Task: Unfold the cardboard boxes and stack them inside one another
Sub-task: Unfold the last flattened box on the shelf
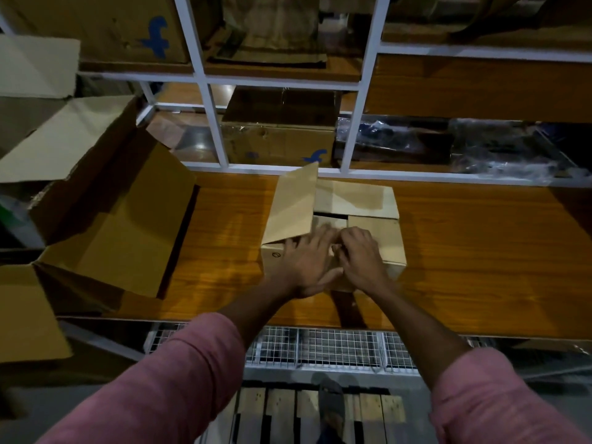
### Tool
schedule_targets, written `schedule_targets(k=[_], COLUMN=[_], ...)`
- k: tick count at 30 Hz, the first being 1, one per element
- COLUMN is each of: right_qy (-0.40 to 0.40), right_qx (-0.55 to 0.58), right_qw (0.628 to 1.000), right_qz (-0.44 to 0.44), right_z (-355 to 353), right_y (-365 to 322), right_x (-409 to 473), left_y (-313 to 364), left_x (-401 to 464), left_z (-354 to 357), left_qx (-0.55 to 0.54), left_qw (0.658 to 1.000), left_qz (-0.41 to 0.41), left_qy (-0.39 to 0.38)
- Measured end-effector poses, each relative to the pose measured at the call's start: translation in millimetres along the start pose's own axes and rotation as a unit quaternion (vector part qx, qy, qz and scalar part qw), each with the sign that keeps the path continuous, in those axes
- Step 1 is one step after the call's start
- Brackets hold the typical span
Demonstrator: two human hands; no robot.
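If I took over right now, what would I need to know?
Left hand: fingers spread flat on the small cardboard box, pressing its top.
Right hand: fingers curled at the near flap; its grip is unclear.
The small box sits mid-shelf, left flap raised, other flaps lying flat.
The big open box lies at left.
Left to do: finish the small box, then nest it in the big one.

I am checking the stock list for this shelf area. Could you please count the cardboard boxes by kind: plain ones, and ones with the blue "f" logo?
Plain cardboard boxes: 2, the small box under both hands and the large open box at the left.
Boxes with a blue logo: 2, the upper-shelf box and the box behind the frame.
Total: 4. More cardboard at the left edge is cut off.
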State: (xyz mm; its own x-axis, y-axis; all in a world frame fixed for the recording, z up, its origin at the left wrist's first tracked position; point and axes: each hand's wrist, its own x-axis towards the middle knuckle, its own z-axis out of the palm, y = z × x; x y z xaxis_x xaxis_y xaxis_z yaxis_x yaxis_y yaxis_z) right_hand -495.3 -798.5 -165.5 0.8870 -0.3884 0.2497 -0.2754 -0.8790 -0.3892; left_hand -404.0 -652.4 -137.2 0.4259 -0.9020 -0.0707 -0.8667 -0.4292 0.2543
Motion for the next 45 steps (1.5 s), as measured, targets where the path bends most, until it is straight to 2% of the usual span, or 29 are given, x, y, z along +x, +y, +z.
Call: schedule_targets(k=[2, 3, 4, 7, 10, 14, 19, 21, 24, 28, 31, 35, 37, 42, 45], right_qy=[0.008, 0.011, 0.012, 0.004, -0.011, -0.035, -0.118, -0.122, -0.108, -0.131, -0.136, -0.15, -0.133, -0.031, -0.02], right_qx=[0.001, 0.0, -0.001, -0.005, -0.022, -0.04, -0.064, -0.062, -0.031, -0.046, -0.07, -0.087, -0.097, -0.11, -0.1], right_qw=[1.0, 1.0, 1.0, 1.0, 0.999, 0.997, 0.988, 0.989, 0.992, 0.987, 0.986, 0.983, 0.985, 0.992, 0.992], right_qz=[0.009, 0.011, 0.011, 0.02, 0.038, 0.064, 0.076, 0.058, 0.054, 0.082, 0.072, 0.058, 0.055, 0.048, 0.078], right_z=[1.7, 1.8, 1.5, -0.5, -1.6, -3.7, -10.7, -15.4, -20.8, -18.5, -8.7, 4.7, 11.2, 20.8, 24.5], right_y=[4.3, 7.1, 9.5, 11.6, 7.6, 3.2, 9.2, 11.3, 17.4, 30.5, 44.5, 58.4, 60.2, 64.0, 63.2], right_x=[0.1, -0.1, -0.4, -0.1, 4.7, 16.2, 46.0, 57.7, 76.3, 105.5, 124.9, 151.5, 162.9, 179.4, 185.1], left_y=[-18.1, -28.9, -41.6, -68.4, -70.8, -71.4, -74.4, -69.5, -66.1, -70.2, -74.4, -80.2, -81.8, -83.5, -83.9], left_x=[6.2, 8.2, 11.5, 18.0, 20.6, 25.9, 27.3, 34.7, 54.9, 80.6, 89.7, 88.9, 88.1, 87.4, 88.0], left_z=[0.1, -2.6, -3.6, -0.3, 7.7, 0.7, 0.4, -0.6, -8.1, -21.1, -16.7, -1.6, 2.0, 5.7, 5.7], left_qx=[0.084, 0.082, 0.05, -0.066, -0.155, -0.173, -0.092, -0.041, 0.004, -0.084, -0.047, 0.006, -0.004, 0.01, 0.02], left_qw=[0.993, 0.988, 0.985, 0.975, 0.961, 0.955, 0.969, 0.973, 0.981, 0.962, 0.962, 0.958, 0.96, 0.959, 0.959], left_qz=[-0.065, -0.103, -0.14, -0.206, -0.217, -0.221, -0.21, -0.209, -0.164, -0.243, -0.262, -0.27, -0.266, -0.266, -0.268], left_qy=[0.052, 0.081, 0.091, 0.046, 0.072, 0.098, 0.094, 0.092, 0.1, 0.087, 0.061, 0.096, 0.091, 0.095, 0.088])
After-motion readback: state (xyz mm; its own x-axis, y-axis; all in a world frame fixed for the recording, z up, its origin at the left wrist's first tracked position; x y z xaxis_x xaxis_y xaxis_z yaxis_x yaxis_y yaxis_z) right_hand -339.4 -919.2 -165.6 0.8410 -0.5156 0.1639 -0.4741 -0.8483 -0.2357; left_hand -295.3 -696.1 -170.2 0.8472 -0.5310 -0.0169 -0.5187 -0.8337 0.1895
